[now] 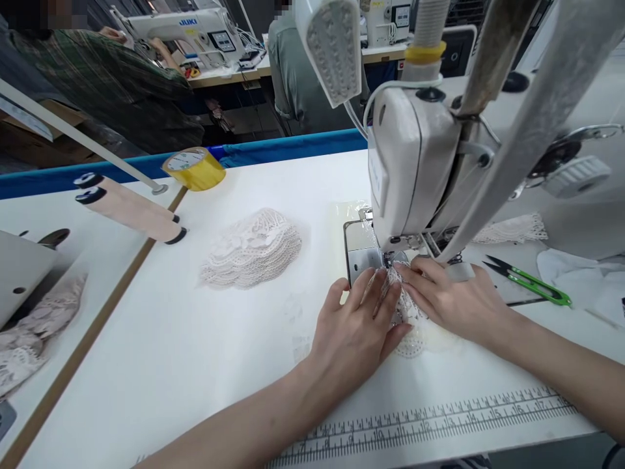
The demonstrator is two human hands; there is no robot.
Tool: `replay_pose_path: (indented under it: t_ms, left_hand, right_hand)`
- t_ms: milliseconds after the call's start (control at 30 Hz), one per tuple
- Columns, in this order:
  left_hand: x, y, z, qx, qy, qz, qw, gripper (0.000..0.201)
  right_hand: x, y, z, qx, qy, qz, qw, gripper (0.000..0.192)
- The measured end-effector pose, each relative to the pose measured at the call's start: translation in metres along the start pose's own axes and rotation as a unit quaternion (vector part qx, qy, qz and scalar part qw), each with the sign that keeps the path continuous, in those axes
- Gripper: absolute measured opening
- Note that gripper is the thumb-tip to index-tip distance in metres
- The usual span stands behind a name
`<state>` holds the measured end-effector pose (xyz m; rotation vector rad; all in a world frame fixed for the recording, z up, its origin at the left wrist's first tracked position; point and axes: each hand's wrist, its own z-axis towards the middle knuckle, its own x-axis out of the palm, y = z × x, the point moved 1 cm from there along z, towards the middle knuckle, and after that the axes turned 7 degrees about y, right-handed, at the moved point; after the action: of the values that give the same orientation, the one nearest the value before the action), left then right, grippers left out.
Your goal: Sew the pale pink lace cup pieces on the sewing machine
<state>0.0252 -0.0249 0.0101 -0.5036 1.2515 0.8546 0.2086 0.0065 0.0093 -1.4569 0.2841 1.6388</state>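
Observation:
A small piece of off-white scalloped lace lies under the presser foot of the sewing machine, close to the needle. My left hand rests on its left side, fingers spread and fingertips bent down onto the lace. From the right, my right hand holds the lace with its fingers close together, near the presser foot; its thumb is hidden. A whitish patch wraps one finger of that hand. Between the hands, part of the metal needle plate shows. The lace is partly covered by my fingers.
Left of the machine lies a stack of lace pieces. Green thread snips sit to the right, beside white cloth. Yellow tape and two pinkish rolls are farther left. A ruler strip runs along the front edge. Two people sit beyond.

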Motion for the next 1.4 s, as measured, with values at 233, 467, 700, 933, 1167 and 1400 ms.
replay_pose_path:
  t_ms: [233,467,700,933,1167,1400]
  left_hand:
    - [0.001,0.001,0.002,-0.007,-0.001,-0.003,1.0,0.037]
    - [0.0,0.001,0.002,-0.005,-0.006,-0.006,1.0,0.036]
    - [0.003,0.002,0.002,-0.006,-0.017,-0.01,1.0,0.035]
    - [0.005,0.007,0.004,-0.007,-0.016,-0.021,1.0,0.036]
    - [0.006,0.01,0.009,-0.015,-0.006,-0.044,0.999,0.036]
    - [0.003,0.006,0.004,-0.016,-0.04,-0.026,0.999,0.036]
  right_hand:
    - [0.004,-0.001,-0.001,0.004,-0.011,0.008,1.0,0.033]
    - [0.004,-0.001,-0.002,0.002,-0.011,-0.003,1.0,0.035]
    - [0.005,-0.003,-0.005,0.006,-0.001,-0.005,1.0,0.037]
    - [0.01,-0.002,-0.003,0.026,0.023,-0.014,0.999,0.037]
    - [0.009,-0.005,0.002,0.046,0.064,-0.008,0.997,0.039]
    - [-0.002,-0.008,-0.006,0.046,0.032,0.087,0.995,0.031]
